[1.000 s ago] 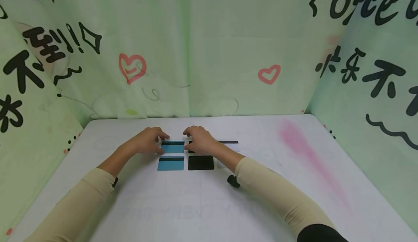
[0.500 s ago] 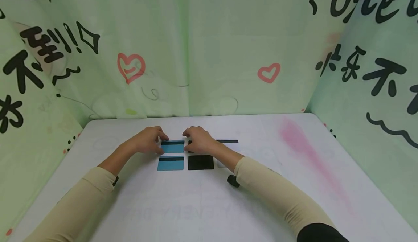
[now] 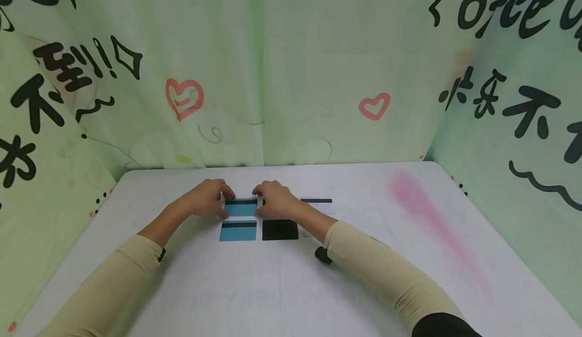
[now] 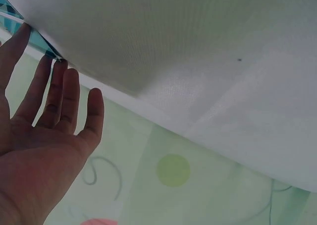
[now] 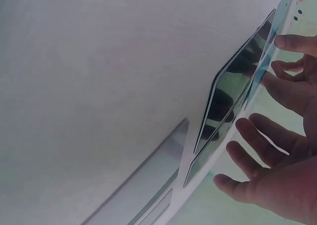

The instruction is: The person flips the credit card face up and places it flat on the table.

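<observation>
In the head view, a blue card [image 3: 241, 208] with a black stripe lies flat in the back row, between the two hands. My left hand [image 3: 206, 197] has its thumb and index fingertips at the card's left corners; its fingers extend loosely in the left wrist view. At the card's right side, the thumb and index of my right hand [image 3: 278, 200] reach the edge, the other fingers spread in the right wrist view. A second blue card [image 3: 238, 232] lies in front. Beside it is a black card [image 3: 280, 230]; another black card [image 5: 241, 61] is largely hidden under my right hand in the head view.
A white card [image 3: 320, 205] with a dark stripe lies to the right in the back row. My right forearm covers most of another pale card in front of it. The white table [image 3: 204, 291] ends at a printed green curtain [image 3: 291, 74] at the back and sides.
The head view has tilted slightly, so everything sits a little lower. My right fingertips have shifted slightly left toward the back blue card. The left hand stays at its side of the card.
</observation>
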### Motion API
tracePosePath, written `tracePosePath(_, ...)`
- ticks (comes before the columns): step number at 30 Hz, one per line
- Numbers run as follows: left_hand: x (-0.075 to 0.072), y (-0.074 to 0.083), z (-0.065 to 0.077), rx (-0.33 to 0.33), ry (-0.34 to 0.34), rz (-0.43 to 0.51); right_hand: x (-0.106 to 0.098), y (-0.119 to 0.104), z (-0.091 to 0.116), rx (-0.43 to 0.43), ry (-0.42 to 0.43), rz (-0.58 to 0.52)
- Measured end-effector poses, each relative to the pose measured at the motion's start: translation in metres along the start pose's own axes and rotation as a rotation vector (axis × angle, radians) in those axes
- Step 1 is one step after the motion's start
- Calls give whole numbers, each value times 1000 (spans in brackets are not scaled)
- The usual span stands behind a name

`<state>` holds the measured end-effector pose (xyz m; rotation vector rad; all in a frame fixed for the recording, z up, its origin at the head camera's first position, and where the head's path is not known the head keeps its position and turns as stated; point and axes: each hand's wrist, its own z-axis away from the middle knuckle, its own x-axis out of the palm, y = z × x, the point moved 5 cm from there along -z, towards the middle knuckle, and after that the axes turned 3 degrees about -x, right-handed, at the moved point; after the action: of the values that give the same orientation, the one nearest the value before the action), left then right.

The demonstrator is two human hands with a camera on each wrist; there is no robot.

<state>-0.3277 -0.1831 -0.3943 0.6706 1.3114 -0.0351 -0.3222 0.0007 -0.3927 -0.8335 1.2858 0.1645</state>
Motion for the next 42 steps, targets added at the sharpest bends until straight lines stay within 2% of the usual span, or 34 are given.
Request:
tracePosePath(8, 6, -4, 4, -38, 20, 31, 7, 0, 0, -1, -27, 52)
tracePosePath(18, 10, -7, 6, -68, 26, 39, 9, 1, -2, -21, -1, 23)
tracePosePath(29, 9, -6, 6, -58, 25, 36, 9, -3, -6, -61, 18, -13)
tracePosePath(42, 2, -6, 5, -29, 30, 33, 5, -1, -11, -11, 32, -36)
